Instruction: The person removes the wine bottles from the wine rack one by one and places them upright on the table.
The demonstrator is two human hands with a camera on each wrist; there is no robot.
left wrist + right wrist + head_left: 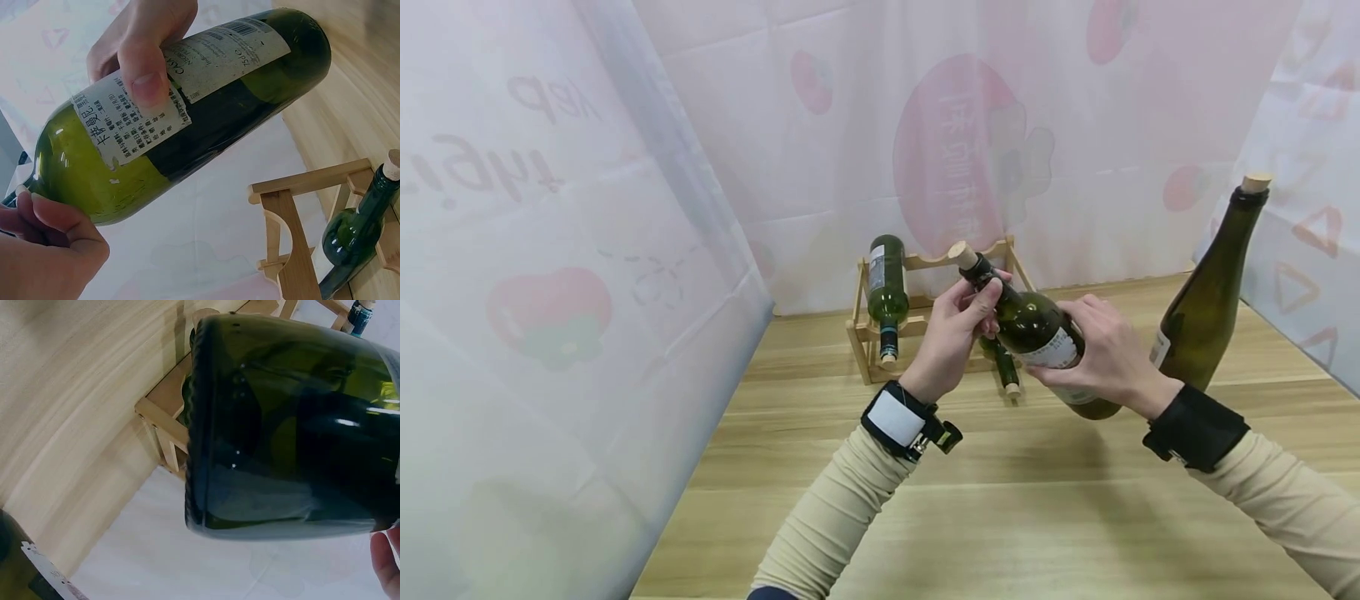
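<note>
A green wine bottle [1030, 321] with a cork is held tilted in mid-air over the table, its neck pointing up and left. My left hand [949, 337] pinches the dark neck just below the cork. Around the labelled body, my right hand [1108, 354] has its grip, the thumb pressed on the white label [134, 119] in the left wrist view. The bottle's base [206, 425] faces the right wrist camera. Behind my hands stands a wooden wine rack [857, 354], partly hidden by them and the bottle.
One corked bottle [889, 283] lies on the rack's upper tier at the left, neck toward me. Lower down at the right, another bottle's neck [1006, 371] sticks out. A tall corked bottle [1213, 292] stands on the wooden table [970, 533] at the right. Printed curtains [820, 167] surround the table.
</note>
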